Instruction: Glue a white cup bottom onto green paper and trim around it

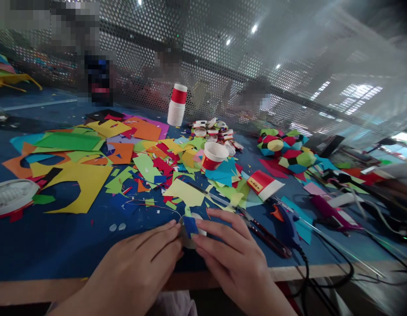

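Covering the bench: a blue bench top runs under everything you see, with a bare wooden strip along its near edge.
Back edge: a perforated metal screen stands along the far edge.
Paper scraps: coloured offcuts spread from the left edge to the middle, yellow, green, orange and red lying over one another.
Paper balls: two patchwork balls sit toward the right back, touching each other.
Cup stack: red-and-white cups stand nested near the back edge, upright.
Single cup: another red cup stands among the scraps in the middle, mouth up.
Tipped cup: a red-banded cup lies on its side to the right of the middle.
Cut rings: white and red cup rims lie piled behind the single cup.
Scissors: a dark-handled pair lies just beside your right hand, toward the near edge.
Glue gun: a blue one lies right of the scissors, its black cord going over the near edge.
Your left hand: fingertips pinch the left side of the small piece.
Your right hand: fingers close on it from the right.
Small piece: a blue paper square on something white, held between both hands at the middle of the near edge.
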`<act>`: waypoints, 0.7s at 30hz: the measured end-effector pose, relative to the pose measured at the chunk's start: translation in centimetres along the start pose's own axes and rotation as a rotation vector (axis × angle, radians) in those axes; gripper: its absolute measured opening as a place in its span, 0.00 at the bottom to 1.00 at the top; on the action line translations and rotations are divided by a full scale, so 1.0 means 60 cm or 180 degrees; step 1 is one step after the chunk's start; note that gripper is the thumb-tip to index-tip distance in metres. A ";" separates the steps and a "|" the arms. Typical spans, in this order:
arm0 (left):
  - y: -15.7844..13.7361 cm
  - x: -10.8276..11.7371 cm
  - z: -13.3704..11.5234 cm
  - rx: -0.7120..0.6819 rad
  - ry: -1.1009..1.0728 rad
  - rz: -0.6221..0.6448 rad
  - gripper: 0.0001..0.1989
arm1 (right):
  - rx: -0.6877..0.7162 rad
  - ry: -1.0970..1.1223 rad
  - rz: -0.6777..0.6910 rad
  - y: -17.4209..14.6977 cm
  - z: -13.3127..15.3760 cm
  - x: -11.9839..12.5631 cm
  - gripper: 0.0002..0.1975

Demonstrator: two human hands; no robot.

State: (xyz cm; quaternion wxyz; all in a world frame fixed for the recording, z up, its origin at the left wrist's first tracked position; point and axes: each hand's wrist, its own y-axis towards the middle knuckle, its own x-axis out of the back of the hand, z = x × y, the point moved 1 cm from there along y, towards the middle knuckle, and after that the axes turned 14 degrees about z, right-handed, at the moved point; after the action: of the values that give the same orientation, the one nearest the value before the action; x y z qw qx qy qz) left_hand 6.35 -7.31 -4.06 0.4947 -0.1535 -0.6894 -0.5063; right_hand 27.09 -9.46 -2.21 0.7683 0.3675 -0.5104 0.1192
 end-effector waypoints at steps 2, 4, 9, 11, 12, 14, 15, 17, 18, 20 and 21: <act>0.000 -0.004 0.000 0.0095 -0.0055 -0.0018 0.20 | 0.0108 -0.0507 -0.0284 -0.003 0.014 0.006 0.08; -0.001 -0.007 0.000 0.0242 -0.0172 -0.0020 0.18 | 0.0216 -0.0955 -0.0410 -0.008 0.028 0.012 0.09; -0.006 0.011 0.003 0.0849 -0.0931 -0.0307 0.09 | 0.0493 -0.0853 -0.0464 -0.018 0.050 0.015 0.08; -0.006 0.026 0.006 0.1084 -0.1398 -0.0365 0.08 | 0.0487 -0.0527 -0.0632 -0.015 0.051 0.011 0.08; -0.005 0.033 0.007 0.1188 -0.1666 -0.0367 0.07 | 0.0496 -0.0305 -0.0740 -0.011 0.051 0.009 0.08; -0.003 0.041 0.008 0.1357 -0.2321 -0.0337 0.07 | 0.0508 0.0269 -0.0874 -0.001 0.051 0.005 0.10; -0.002 0.042 0.008 0.1431 -0.2668 -0.0314 0.08 | 0.0500 0.0604 -0.0929 0.004 0.052 0.002 0.12; -0.001 0.040 0.006 0.1590 -0.3134 -0.0312 0.12 | 0.0430 0.1240 -0.1070 0.011 0.056 -0.004 0.15; -0.002 0.039 0.005 0.1658 -0.3158 -0.0384 0.16 | 0.0341 0.1497 -0.1163 0.012 0.059 -0.008 0.15; -0.006 0.039 0.002 0.1693 -0.2696 -0.0633 0.20 | 0.0117 0.1928 -0.1358 0.012 0.066 -0.019 0.13; -0.009 0.042 0.001 0.1664 -0.2308 -0.0769 0.21 | -0.0024 0.2140 -0.1447 0.011 0.070 -0.024 0.12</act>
State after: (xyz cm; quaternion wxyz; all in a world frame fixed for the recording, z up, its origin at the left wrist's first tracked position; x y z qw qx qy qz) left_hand 4.80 -8.22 -2.25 0.1812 -0.1094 -0.9354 -0.2831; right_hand 23.14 -11.58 -2.32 0.9005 0.4088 -0.1368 0.0580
